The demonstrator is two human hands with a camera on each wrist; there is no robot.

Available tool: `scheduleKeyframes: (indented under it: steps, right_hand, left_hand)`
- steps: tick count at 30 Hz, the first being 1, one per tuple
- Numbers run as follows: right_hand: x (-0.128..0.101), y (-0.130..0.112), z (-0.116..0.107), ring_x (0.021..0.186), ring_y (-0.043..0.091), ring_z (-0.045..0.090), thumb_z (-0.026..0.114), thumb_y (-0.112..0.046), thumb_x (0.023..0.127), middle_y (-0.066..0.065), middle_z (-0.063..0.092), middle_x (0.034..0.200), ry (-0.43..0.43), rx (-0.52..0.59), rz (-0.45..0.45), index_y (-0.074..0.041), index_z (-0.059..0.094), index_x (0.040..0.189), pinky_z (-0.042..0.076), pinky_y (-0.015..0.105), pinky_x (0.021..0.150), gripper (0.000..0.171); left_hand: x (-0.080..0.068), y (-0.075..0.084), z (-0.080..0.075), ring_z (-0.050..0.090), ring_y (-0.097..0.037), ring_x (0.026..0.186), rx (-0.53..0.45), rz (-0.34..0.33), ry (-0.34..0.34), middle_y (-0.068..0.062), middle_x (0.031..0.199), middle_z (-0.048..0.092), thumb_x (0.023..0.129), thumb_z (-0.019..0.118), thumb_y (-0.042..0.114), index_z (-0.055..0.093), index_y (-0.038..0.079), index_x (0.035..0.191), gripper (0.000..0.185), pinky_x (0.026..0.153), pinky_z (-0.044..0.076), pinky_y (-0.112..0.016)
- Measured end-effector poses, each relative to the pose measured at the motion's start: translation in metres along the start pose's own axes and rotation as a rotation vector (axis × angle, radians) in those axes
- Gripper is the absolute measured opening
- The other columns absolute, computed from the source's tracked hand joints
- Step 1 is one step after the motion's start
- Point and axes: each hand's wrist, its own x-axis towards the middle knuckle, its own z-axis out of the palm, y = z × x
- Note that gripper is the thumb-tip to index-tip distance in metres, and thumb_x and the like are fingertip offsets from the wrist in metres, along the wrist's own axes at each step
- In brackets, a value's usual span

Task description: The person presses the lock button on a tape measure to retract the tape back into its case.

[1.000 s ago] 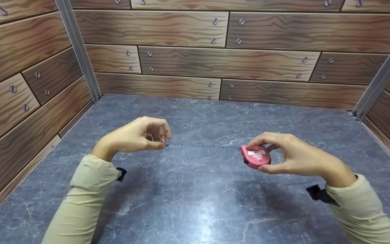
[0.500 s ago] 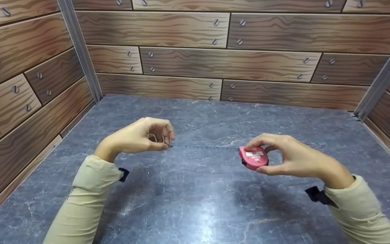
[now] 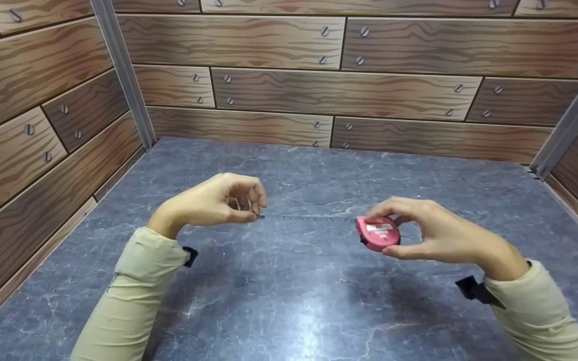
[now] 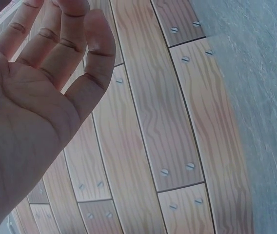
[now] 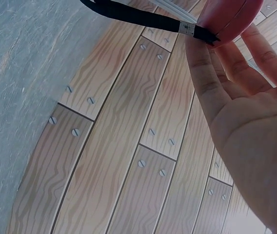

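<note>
- spanning the gap between the two hands, a thin blade (image 3: pixel 309 218) is being held out of a pink tape measure (image 3: pixel 382 239), clear above the desk (image 3: pixel 289 286).
- by the left hand (image 3: pixel 213 203), the free end of the blade is being pinched at the fingertips; in the left wrist view that pinch is not being shown.
- by the right hand (image 3: pixel 442 233), the pink tape measure is being gripped at its edges, thumb on the near side and fingers on the far side; a black strap (image 5: pixel 143 17) is being seen against it in the right wrist view.
- judging from the shrinking span, the blade is apparently being let back in, with a good stretch remaining out.
- on that reading, a steady pinch and a slow, straight approach to the mouth are being called for, lest the blade be snapped in.
- compared with one second ago, the gap is being narrowed: the left fingertips are being brought closer to the pink tape measure, while both grips are being kept.
</note>
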Motion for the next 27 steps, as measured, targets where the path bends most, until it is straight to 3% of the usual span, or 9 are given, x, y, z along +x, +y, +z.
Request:
scheduleKeyframes:
  steps: [27]
  right_hand:
    - [0.002,-0.0027,0.0045,0.117,0.007,0.068,0.089,-0.014,0.088,-0.007,0.072,0.134,0.012,-0.011,-0.039,-0.026,0.069,0.136,0.057,0.021,0.096,0.053]
  left_hand:
    - [0.0046,0.003,0.0064,0.07,-0.016,0.082,0.043,0.005,0.006,-0.002,0.095,0.076,0.095,0.071,0.001,0.071,0.013,0.106,0.016,0.074,0.059,-0.029]
